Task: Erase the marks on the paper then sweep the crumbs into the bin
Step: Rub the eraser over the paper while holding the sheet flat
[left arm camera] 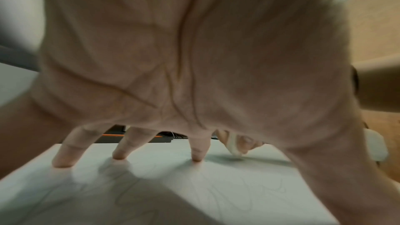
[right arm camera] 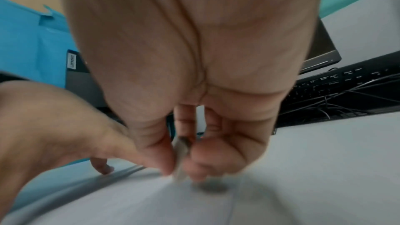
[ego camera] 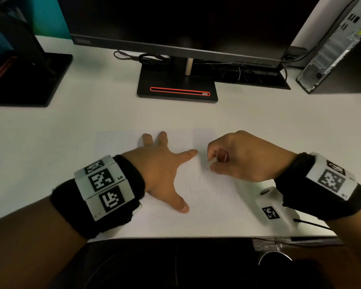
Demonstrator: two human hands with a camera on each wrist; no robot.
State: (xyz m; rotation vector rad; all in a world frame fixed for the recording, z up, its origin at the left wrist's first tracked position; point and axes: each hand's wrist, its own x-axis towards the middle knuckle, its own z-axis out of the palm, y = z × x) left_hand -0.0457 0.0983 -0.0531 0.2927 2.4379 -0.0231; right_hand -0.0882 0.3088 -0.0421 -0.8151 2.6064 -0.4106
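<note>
On the paper (ego camera: 206, 205), left hand (ego camera: 163, 170) presses; right hand (ego camera: 238, 157) pinches eraser (right arm camera: 180, 158).

the left hand (ego camera: 162, 174) lies flat with its fingers (left arm camera: 65, 156) spread wide and the tips pressing down. the right hand (ego camera: 236, 157) is curled, thumb and fingers (right arm camera: 203, 165) pinching together. both wrists wear black bands.

one paper (ego camera: 213, 201), one eraser (right arm camera: 180, 156), two monitors (ego camera: 175, 21)
</note>
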